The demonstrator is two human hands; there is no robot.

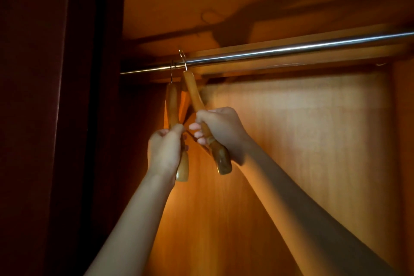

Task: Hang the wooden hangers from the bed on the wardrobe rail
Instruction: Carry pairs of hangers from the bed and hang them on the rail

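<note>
Your left hand point(165, 148) is clamped round the left wooden hanger point(172, 105), whose wire hook point(171, 73) appears to sit over the far left end of the wardrobe rail point(291, 48). Just beside it the right wooden hanger point(193, 94) leans tilted, its own hook point(183, 59) at the rail, your right hand point(219, 132) gripping its arm. Seat each hook fully, then ease off so the hangers don't swing together. Both are glossy honey-brown wood, seen edge-on.
</note>
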